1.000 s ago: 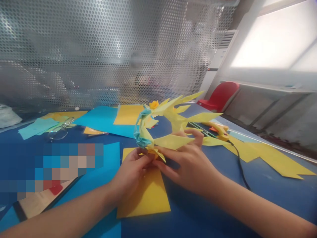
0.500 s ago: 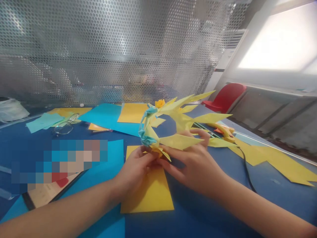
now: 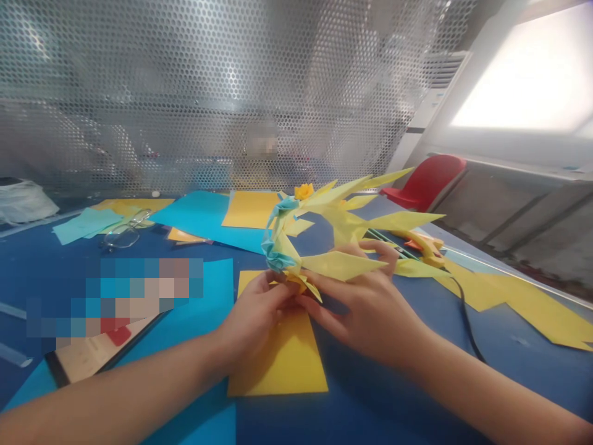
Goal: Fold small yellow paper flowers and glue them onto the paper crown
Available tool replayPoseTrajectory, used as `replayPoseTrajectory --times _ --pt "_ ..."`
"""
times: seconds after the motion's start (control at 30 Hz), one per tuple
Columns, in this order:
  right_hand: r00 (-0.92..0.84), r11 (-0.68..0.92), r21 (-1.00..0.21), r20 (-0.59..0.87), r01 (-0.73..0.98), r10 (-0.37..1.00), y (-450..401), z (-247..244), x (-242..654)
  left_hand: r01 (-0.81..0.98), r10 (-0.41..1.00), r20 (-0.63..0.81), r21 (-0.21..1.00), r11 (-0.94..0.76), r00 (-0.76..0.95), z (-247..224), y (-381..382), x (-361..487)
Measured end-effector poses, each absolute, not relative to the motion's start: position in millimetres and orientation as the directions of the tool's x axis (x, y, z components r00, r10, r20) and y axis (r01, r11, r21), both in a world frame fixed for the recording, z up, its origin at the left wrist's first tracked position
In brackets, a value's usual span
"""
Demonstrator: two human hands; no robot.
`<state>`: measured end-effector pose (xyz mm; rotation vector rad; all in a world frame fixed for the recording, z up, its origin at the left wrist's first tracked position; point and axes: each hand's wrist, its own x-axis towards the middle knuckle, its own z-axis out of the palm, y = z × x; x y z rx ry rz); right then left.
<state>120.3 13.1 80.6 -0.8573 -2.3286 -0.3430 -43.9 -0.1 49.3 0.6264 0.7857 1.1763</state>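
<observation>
Between my hands is a ring-shaped folded-paper wreath (image 3: 340, 228), with pale yellow leaf points fanning out to the right, light-blue folded pieces on its left and a small orange paper flower (image 3: 304, 191) on top. My left hand (image 3: 257, 309) pinches the wreath's lower edge, beside a yellow folded piece. From the right, my right hand (image 3: 361, 300) grips the same lower part, thumb and index finger close to the left fingertips, other fingers curled behind a leaf. The exact pinch points are partly hidden. Below lies a yellow paper sheet (image 3: 278, 371) on the table.
Left of the hands, a phone (image 3: 88, 355), partly pixelated, rests on a blue sheet (image 3: 208, 284). Eyeglasses (image 3: 123, 237) and coloured papers lie further back. A yellow-handled tool (image 3: 433, 253), a black cable (image 3: 466, 315) and yellow paper scraps (image 3: 528, 303) are at right. Mesh (image 3: 208, 93) stands behind.
The view has shifted slightly, so most things sit a little further right. Both hands keep the same hold on the paper wreath.
</observation>
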Motion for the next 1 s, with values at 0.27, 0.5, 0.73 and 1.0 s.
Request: replayPoseTrajectory --times 0.27,0.5,0.73,1.0 --pt "-0.595 0.751 0.028 0.630 0.659 0.499 10.9 83.5 115.5 -0.583 0.962 -0.225 0.765 0.274 0.157 50.7 -2.0 -45.8" --pt "-0.607 0.759 0.041 0.630 0.649 0.484 11.1 84.8 113.7 -0.582 0.961 -0.226 0.765 0.276 0.159 50.0 0.0 -47.1" --pt "-0.601 0.753 0.040 0.632 0.656 0.490 11.7 84.6 112.8 -0.570 0.959 -0.236 0.772 0.281 0.154 51.3 -0.7 -47.7" --pt "-0.596 0.743 0.007 0.604 0.669 0.530 9.8 86.5 113.7 -0.557 0.959 -0.242 0.781 0.284 0.151 51.9 -1.6 -47.3"
